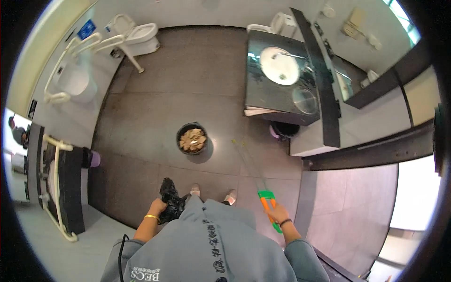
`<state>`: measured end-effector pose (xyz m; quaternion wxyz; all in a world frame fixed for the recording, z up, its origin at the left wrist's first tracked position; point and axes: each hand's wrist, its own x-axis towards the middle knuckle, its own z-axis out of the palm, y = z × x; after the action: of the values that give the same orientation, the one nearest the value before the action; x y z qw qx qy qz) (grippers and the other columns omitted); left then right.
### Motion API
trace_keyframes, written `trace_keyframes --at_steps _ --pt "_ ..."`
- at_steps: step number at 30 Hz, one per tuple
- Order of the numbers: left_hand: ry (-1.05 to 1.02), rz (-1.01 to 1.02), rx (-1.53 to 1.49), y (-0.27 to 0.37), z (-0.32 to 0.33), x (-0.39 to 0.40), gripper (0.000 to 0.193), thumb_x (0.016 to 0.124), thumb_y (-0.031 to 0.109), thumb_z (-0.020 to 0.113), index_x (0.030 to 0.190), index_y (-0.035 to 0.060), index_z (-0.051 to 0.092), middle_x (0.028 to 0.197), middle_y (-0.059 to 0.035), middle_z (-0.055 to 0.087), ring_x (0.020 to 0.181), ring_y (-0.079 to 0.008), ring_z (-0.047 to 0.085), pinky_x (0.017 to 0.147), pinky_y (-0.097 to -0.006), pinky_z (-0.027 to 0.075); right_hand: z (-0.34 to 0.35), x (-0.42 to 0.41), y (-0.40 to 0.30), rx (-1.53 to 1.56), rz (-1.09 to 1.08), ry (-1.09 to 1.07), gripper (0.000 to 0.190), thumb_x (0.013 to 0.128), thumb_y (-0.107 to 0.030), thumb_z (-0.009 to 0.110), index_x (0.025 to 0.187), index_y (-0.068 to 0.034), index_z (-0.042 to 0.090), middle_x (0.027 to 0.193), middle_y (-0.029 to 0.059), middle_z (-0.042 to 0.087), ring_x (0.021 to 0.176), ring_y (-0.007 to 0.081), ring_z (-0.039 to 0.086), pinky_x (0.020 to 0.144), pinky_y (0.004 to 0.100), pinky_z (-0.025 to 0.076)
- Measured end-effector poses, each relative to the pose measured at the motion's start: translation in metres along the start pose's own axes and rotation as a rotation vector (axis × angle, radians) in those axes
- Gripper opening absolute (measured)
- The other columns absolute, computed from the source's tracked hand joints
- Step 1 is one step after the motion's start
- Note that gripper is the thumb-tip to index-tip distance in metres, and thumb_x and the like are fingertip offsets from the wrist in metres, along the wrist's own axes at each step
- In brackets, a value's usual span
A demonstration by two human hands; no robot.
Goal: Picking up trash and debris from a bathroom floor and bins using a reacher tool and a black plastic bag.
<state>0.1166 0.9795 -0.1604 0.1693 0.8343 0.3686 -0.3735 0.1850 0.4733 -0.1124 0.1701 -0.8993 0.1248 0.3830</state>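
My left hand [157,207] grips a crumpled black plastic bag [170,198], which hangs beside my leg. In my right hand [277,214] is the orange and green handle of a litter-picker tong [266,195]. Its long thin arms reach forward over the floor, and their two yellowish tips stand apart with nothing between them. Ahead of my feet, a round bin [192,138] with a black liner stands on the tiles, filled with crumpled brown paper. The tong tips are to the right of this bin, apart from it.
A dark counter [259,95] with a white washbasin [280,66] juts out at right, a lined bin [284,130] below it. Left are grab rails [56,169], a urinal [75,83], another bin [92,158] and a toilet [142,35]. A doorway [347,204] opens at lower right.
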Motion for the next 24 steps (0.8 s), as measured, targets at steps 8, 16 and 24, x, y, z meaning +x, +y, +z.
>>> trace_keyframes --at_steps 8,16,24 --pt "0.004 -0.013 -0.065 -0.067 -0.012 0.058 0.038 0.065 0.021 0.060 0.090 -0.0060 0.058 0.096 -0.0243 0.056 0.092 -0.0348 0.054 0.076 -0.0376 0.044 0.045 -0.069 -0.044 0.641 0.096 -0.487 0.073 0.058 -0.055 0.064 0.106 -0.001 0.052 0.092 0.0173 0.058 0.084 0.0261 0.058 0.067 0.0349 0.044" --pt "-0.095 -0.021 -0.064 -0.079 -0.042 0.075 0.030 0.070 0.014 0.052 0.092 -0.0050 0.058 0.102 -0.0242 0.054 0.097 -0.0346 0.052 0.080 -0.0374 0.043 0.031 -0.132 -0.121 -0.296 -0.029 -0.094 0.074 0.060 -0.049 0.063 0.118 -0.008 0.039 0.092 0.0180 0.058 0.083 0.0322 0.057 0.070 0.0402 0.046" --pt "-0.094 0.038 -0.051 -0.097 -0.037 0.101 0.032 0.071 0.015 0.051 0.097 -0.0043 0.056 0.104 -0.0240 0.053 0.099 -0.0342 0.051 0.082 -0.0381 0.042 0.064 -0.134 -0.133 -0.376 -0.150 0.061 0.071 0.061 -0.048 0.061 0.112 -0.003 0.042 0.086 0.0171 0.058 0.079 0.0310 0.058 0.067 0.0399 0.047"
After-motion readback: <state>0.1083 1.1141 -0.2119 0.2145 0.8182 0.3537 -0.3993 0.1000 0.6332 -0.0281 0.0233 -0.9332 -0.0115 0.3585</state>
